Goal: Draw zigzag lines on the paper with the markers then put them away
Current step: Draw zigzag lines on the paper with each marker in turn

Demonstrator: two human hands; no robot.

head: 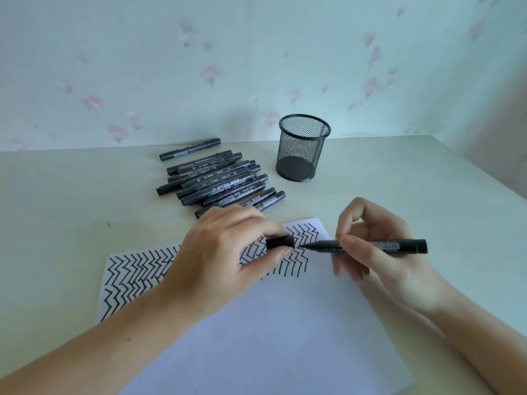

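A white sheet of paper (285, 323) lies on the table, its far half covered with black zigzag lines. My left hand (225, 252) hovers over the paper and pinches a black marker cap (281, 242). My right hand (379, 252) grips an uncapped black marker (370, 246) held level, its tip pointing left at the cap with a small gap between them. A pile of several black capped markers (219, 181) lies beyond the paper. A black mesh pen cup (303, 148) stands upright to the right of the pile, with nothing inside.
The pale table (427, 181) runs back to a flowered wall. Its right edge slants down the right side of the view. One marker (189, 149) lies apart behind the pile.
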